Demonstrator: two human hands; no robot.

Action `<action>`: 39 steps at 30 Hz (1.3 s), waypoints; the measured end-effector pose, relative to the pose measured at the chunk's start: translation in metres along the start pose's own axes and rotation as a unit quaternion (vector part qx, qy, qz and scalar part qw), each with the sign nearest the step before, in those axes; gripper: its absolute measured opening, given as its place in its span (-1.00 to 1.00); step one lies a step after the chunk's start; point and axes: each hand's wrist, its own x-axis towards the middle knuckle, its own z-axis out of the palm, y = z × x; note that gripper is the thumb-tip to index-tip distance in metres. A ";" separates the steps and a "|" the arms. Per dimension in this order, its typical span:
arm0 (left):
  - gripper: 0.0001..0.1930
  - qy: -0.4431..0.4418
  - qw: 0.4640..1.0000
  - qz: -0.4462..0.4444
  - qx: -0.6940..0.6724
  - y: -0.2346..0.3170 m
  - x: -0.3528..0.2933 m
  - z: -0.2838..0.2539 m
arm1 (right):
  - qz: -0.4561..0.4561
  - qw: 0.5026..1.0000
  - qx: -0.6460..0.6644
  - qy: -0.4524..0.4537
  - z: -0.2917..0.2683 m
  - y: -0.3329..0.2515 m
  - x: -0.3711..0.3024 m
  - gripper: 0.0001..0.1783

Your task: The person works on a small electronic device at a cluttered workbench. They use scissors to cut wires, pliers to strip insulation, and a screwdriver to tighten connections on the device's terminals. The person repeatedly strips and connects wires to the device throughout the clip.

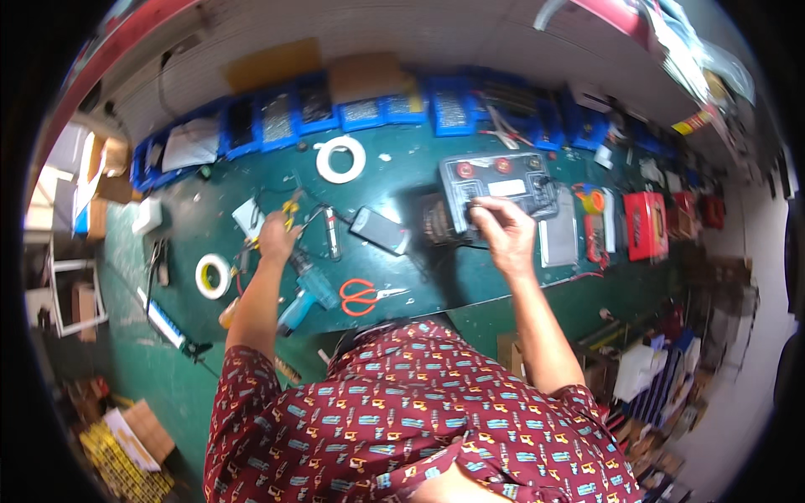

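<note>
My left hand [277, 238] is over the left of the green bench, fingers curled at a yellow-handled hand tool [291, 211], probably pliers; yellow shows past the fingertips and beside the hand. My right hand [508, 238] is at the near left part of a dark grey box [507, 188] with red round parts on its face. Thumb and forefinger pinch together there, on something dark I cannot make out. Between the hands lie a grey rectangular device [380, 230] and a pen-like tool [333, 234]. Nearer me are a teal power drill [314, 287] and orange-handled scissors [359, 297].
Blue parts bins [454, 112] line the bench's back. White tape rolls [340, 159] lie behind and at left [202, 277]. Right of the box are a grey flat panel [559, 230], a red multimeter [596, 239] and a red box [646, 226]. The bench's front edge runs close to my body.
</note>
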 end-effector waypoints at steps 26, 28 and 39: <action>-0.60 -0.007 0.931 0.353 -0.095 0.274 -0.029 -0.132 | -0.031 0.999 -0.012 -0.005 -0.001 0.001 -0.004 -0.84; -0.59 -0.002 0.928 0.360 -0.093 0.277 -0.028 -0.130 | -0.025 0.999 -0.022 -0.003 -0.002 0.002 -0.004 -0.84; -0.54 -0.003 0.925 0.377 -0.055 0.279 -0.025 -0.130 | -0.037 0.999 -0.012 0.000 -0.002 0.007 -0.004 -0.83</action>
